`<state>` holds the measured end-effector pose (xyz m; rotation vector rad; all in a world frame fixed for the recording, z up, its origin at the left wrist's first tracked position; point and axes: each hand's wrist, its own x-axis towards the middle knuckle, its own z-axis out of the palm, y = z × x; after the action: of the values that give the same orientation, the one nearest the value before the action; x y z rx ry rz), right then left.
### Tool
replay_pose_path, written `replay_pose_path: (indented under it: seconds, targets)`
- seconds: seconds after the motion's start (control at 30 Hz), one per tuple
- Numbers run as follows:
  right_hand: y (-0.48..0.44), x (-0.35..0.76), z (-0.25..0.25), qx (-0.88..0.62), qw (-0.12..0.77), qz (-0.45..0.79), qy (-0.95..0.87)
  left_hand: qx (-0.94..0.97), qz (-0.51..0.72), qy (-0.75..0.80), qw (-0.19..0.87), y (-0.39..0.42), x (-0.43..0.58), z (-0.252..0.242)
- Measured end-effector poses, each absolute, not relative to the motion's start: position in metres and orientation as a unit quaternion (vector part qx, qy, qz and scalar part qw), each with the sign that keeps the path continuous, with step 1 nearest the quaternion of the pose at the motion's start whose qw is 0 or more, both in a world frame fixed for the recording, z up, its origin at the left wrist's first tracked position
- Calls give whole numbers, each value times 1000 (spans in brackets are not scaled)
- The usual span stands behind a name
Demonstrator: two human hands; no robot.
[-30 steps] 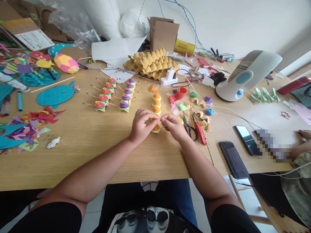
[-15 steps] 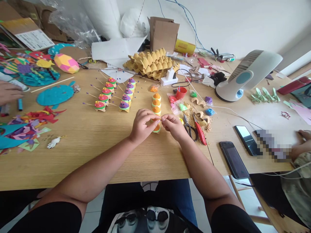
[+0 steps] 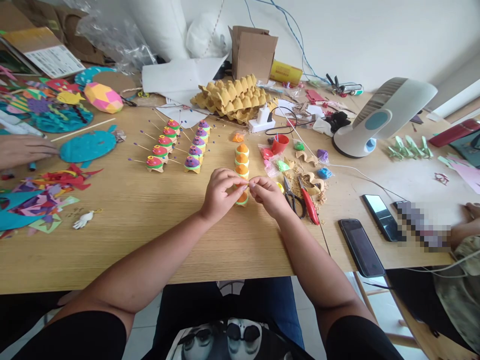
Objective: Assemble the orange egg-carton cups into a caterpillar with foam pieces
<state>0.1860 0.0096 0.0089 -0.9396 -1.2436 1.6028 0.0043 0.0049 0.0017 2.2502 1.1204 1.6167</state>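
Note:
My left hand (image 3: 218, 192) and my right hand (image 3: 268, 194) meet fingertip to fingertip over the near end of a row of orange-topped egg-carton cups (image 3: 241, 159). Both pinch a small yellowish bit between them, too small to name. The nearest cup (image 3: 242, 199), orange with a green rim, sits right under the fingers. Two more rows of painted cups, one red-topped (image 3: 161, 146) and one purple-topped (image 3: 197, 146), stand to the left with thin sticks poking out.
Scissors (image 3: 292, 196) and a red cutter (image 3: 309, 205) lie right of my hands. Clay bags (image 3: 275, 161), a red cup (image 3: 279, 143), yellow egg trays (image 3: 230, 97), a desk fan (image 3: 382, 115) and two phones (image 3: 360, 246) lie around. Another person's hand (image 3: 22, 150) rests by paper cutouts (image 3: 45, 187) at the left; one more hand (image 3: 470, 212) shows at far right.
My hands stay pinched together over the nearest cup, barely shifting. The other person's hand at the left edge has come into view and slid further in toward the teal cutout.

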Motion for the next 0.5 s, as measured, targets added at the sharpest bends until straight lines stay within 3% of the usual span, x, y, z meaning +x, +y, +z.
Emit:
replay_pose_path:
  seconds: [0.5]
  targets:
    - [8,185,10,-379,445,653,-482,749,542,370,87,4,4,3]
